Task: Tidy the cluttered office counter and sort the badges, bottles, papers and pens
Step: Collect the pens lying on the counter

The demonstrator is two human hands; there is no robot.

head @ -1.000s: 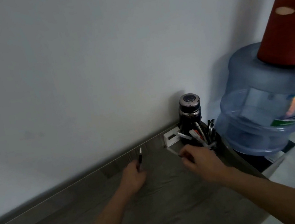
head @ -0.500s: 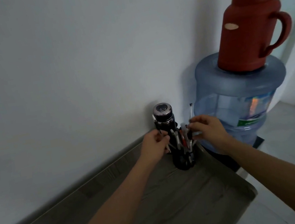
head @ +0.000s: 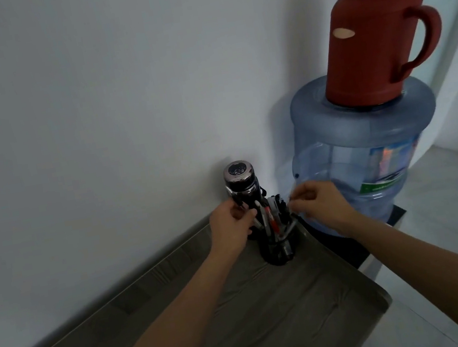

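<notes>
Right hand [head: 317, 204]: lowered since half a second ago to the right rim of pen holder [head: 278, 251], fingertips bunched; whether it grips anything cannot be told. Left hand [head: 234, 222]: curled round one of the pens [head: 272, 222] at the left rim. Pens: long axes near upright, splaying upward, lower halves hidden in the holder. Holder: far corner of counter [head: 276, 317], just before dark bottle [head: 240, 182].

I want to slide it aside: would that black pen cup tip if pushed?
Probably tips easily: the pen cup is narrow and the pens lean out above its rim. Likely light, so it should slide on the smooth counter.
</notes>
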